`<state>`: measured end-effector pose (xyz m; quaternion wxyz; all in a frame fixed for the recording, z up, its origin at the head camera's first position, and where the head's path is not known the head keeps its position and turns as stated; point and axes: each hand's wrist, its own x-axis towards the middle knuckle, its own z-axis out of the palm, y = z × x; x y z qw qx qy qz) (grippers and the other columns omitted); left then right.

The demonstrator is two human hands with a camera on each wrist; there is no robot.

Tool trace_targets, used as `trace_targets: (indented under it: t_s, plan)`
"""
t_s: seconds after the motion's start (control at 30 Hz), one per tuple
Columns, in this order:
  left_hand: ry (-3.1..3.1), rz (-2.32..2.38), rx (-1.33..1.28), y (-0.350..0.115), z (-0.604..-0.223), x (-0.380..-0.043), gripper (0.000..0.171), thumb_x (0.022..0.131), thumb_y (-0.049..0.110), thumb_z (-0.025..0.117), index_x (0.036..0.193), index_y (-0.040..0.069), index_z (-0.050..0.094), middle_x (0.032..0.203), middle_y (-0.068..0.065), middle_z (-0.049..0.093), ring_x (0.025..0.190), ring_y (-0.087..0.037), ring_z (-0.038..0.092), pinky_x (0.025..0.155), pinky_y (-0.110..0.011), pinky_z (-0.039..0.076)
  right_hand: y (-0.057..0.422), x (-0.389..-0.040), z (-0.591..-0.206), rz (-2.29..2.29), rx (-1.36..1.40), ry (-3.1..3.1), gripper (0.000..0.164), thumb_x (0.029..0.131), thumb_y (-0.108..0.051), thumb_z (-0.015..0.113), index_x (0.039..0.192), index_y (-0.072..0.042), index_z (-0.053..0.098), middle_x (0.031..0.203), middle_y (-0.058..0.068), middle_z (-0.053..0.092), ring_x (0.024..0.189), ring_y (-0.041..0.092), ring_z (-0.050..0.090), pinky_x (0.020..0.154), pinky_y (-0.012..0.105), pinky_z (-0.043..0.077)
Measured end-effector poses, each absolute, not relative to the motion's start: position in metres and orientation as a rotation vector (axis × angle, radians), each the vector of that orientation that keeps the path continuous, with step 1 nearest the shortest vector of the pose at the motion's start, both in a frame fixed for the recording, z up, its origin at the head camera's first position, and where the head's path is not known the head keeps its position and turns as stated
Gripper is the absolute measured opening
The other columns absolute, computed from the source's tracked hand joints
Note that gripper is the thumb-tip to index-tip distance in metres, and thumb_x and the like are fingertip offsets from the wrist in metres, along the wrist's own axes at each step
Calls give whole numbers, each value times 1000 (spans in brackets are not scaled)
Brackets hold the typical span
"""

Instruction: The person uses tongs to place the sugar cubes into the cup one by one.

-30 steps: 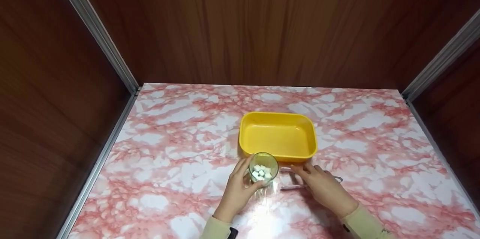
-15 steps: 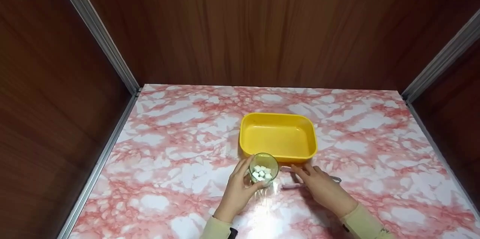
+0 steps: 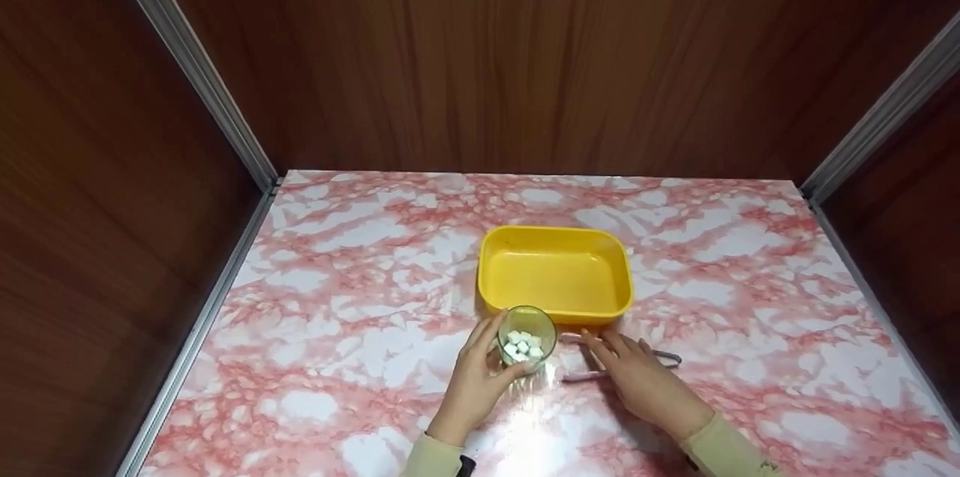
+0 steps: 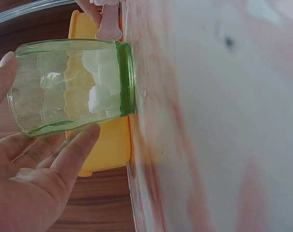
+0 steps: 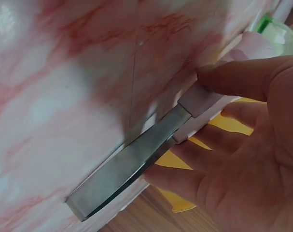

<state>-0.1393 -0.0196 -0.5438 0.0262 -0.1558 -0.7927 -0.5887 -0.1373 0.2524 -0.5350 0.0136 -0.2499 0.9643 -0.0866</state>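
My left hand [image 3: 474, 379] holds a green-tinted glass [image 4: 45, 87] upright on the table, thumb at the rim and fingers along its side. Several white cubes [image 3: 523, 346] lie in the bottom of the glass. My right hand [image 3: 656, 391] reaches over a pair of tongs [image 5: 136, 159] with a metal bend and pink arms. In the right wrist view the thumb touches one pink arm while the fingers lie on the other side. The arms of the tongs are spread apart and point toward the glass. Part of the tongs is hidden under the hand in the head view.
A yellow rectangular container [image 3: 555, 282] stands just beyond the glass and the tongs. The table [image 3: 360, 267] has a red-and-white marbled surface. Brown wood-look panels [image 3: 487, 49] with metal corner strips enclose it at the back and both sides.
My right hand has shifted slightly and its fingers are a little more spread, so more of the tongs' bend shows. The left hand, glass and container stay in place.
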Motion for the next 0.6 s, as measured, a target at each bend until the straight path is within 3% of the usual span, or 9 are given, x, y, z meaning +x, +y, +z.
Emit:
trace_targets:
  t_s: [0.3, 0.6]
  plan:
    - [-2587, -1603, -486, -21, -535, -135, 82, 83, 40, 72, 150, 16, 32, 148, 3, 36, 134, -21, 35, 109, -38, 33, 253, -135, -536, -275, -787, 3005, 68, 88, -10, 68, 148, -12, 36, 138, 19, 46, 127, 34, 42, 99, 63, 36]
    - [-2623, -1534, -525, -21, -530, -135, 83, 84, 40, 72, 151, 13, 30, 148, 2, 36, 134, -20, 35, 109, -41, 33, 265, -132, -536, -324, -841, 3068, 70, 85, -14, 73, 147, -12, 40, 140, 19, 44, 125, 36, 45, 100, 56, 39]
